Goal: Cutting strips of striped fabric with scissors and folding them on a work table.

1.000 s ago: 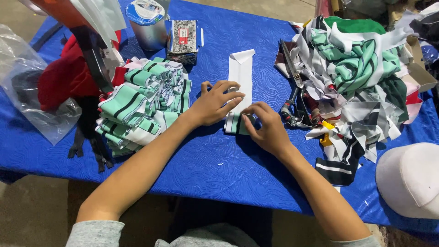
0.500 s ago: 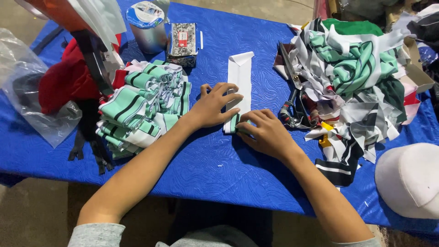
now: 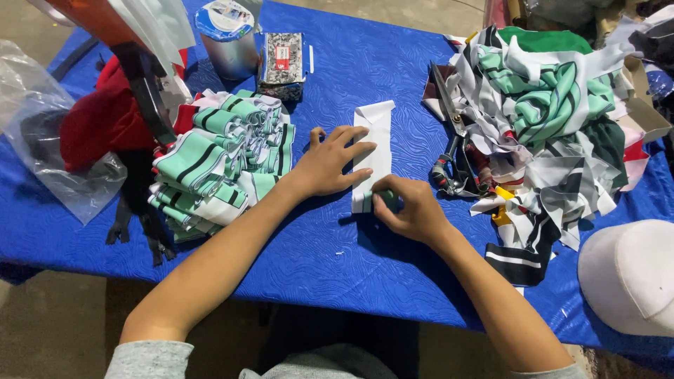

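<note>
While the left hand (image 3: 330, 165) lies open and flat on the white fabric strip (image 3: 374, 147), the right hand (image 3: 411, 210) pinches its rolled green end (image 3: 382, 200) — the roll could spring loose; scissors (image 3: 453, 151) lie right of the strip.

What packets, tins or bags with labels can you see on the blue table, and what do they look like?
Round tin: far left part of the table, silver wall, blue and white label on its lid.
Flat packet: just right of the tin, oblong, speckled black and white with a small red and white label.
Clear plastic bag: left edge, crumpled, no label visible.
</note>
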